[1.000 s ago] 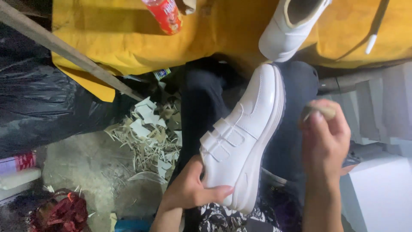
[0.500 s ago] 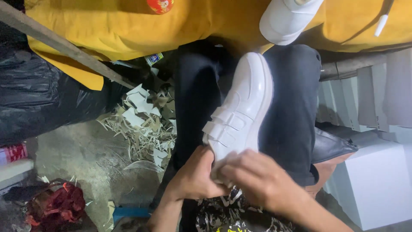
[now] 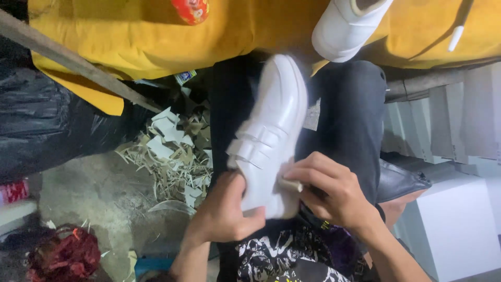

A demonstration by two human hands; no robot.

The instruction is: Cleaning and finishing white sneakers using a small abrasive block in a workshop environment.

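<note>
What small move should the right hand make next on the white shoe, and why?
Probably a short rubbing stroke along the heel side: the right hand presses a small beige block against the white shoe, which the left hand steadies.

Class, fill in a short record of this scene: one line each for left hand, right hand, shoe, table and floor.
Left hand: grips the heel end of the white shoe.
Right hand: presses a small pale piece against the shoe's side.
Shoe: white, two straps, over the lap.
Table: yellow cloth bearing a second white shoe.
Floor: paper scraps, black bag.
</note>
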